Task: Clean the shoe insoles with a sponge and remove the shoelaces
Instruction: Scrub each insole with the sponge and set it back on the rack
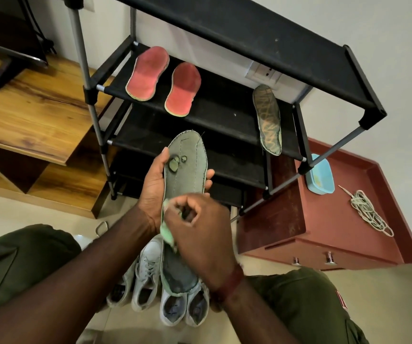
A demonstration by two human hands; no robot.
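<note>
Green foam is what may go astray: the sponge [167, 234], pinched small in the curled fingers of the right hand [200, 234], could squirt out under a hard stroke; the insole [187, 175], gripped only by its edges, could fold or twist free of the left hand [151, 187] and drop onto the shoes [148, 274] on the floor. That insole stands upright between the hands — left thumb and fingertips clasp its middle; the right hand presses the sponge against its lower half; the laces [366, 207] lie well apart on the red cabinet [336, 219].
</note>
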